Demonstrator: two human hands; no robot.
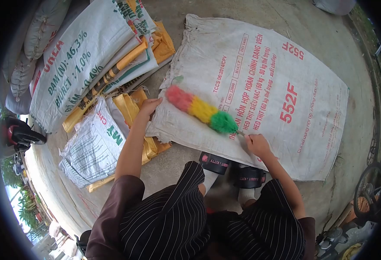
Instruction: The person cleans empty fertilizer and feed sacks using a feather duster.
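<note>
1. Head view: white 552F sack lies flat on the concrete floor, looks empty, red print facing up.
2. Right hand is closed around the thin handle of the duster, at the sack's near edge.
3. Duster head, banded red, yellow, green, lies across the near-left part of the sack, touching its surface.
4. Left hand rests on the sack's left edge, fingers bent over the fabric; cannot tell whether it pinches the edge or only presses.
5. Left of the sack: stack of printed urea sacks and yellow ones, flat and overlapping; smaller crumpled white sack nearer the person. All look empty.
6. Filled grey bags piled further left of the stack.
7. Person's feet in black slippers just at the sack's near edge.
8. Bare floor beyond the sack's far and right edges; bicycle wheel well off to its right.
</note>
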